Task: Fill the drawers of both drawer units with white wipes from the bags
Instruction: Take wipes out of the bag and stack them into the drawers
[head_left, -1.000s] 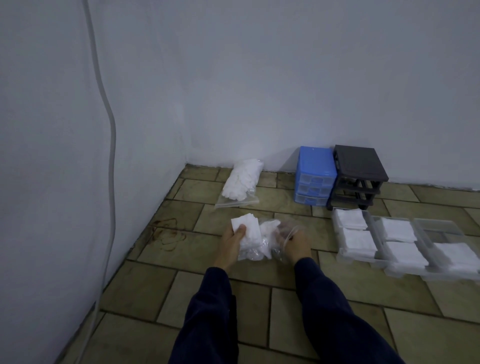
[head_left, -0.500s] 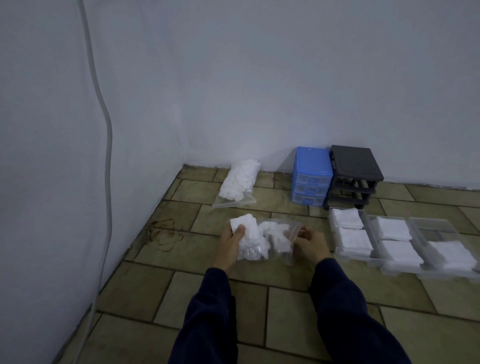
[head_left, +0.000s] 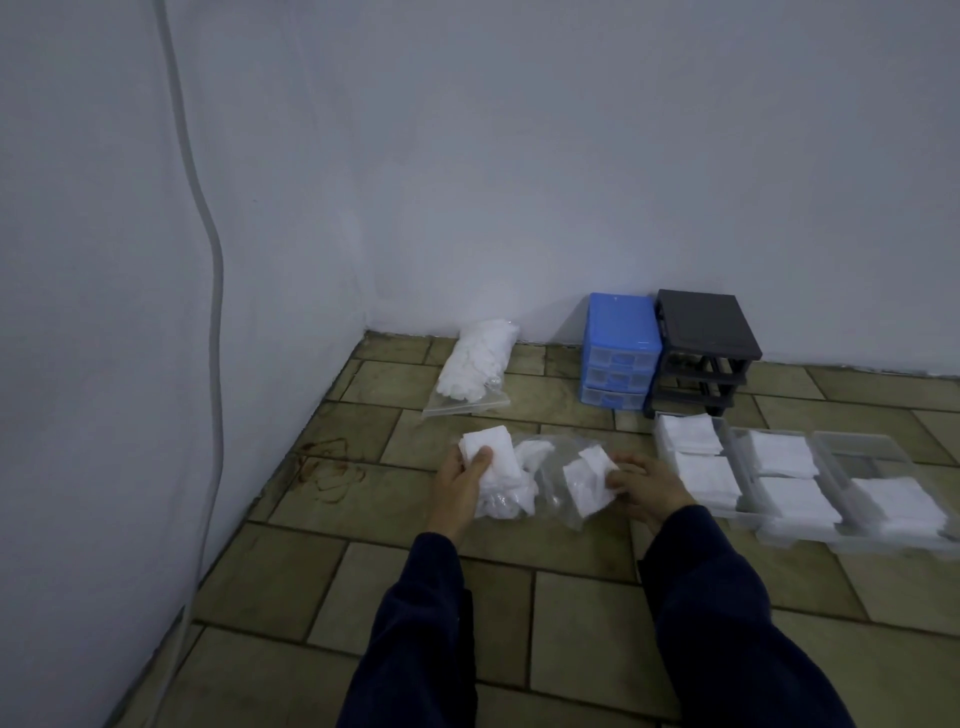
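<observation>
My left hand (head_left: 460, 480) grips a stack of white wipes (head_left: 493, 457) at the mouth of a clear plastic bag (head_left: 545, 483) lying on the tiled floor. My right hand (head_left: 644, 488) pinches a second small bunch of wipes (head_left: 587, 480) just right of the bag. Three clear drawers (head_left: 737, 457) lie on the floor to the right, holding folded wipes. The blue drawer unit (head_left: 621, 358) has its drawers in. The black unit (head_left: 701, 353) beside it stands with its slots empty.
A second, fuller bag of wipes (head_left: 475, 366) lies by the back wall, left of the blue unit. A grey cable (head_left: 208, 244) runs down the left wall. Walls close the corner at left and back; tiled floor lies between me and the bags.
My right hand has drawn a bunch of wipes out of the bag and moved right with it. My left hand keeps its hold on its stack.
</observation>
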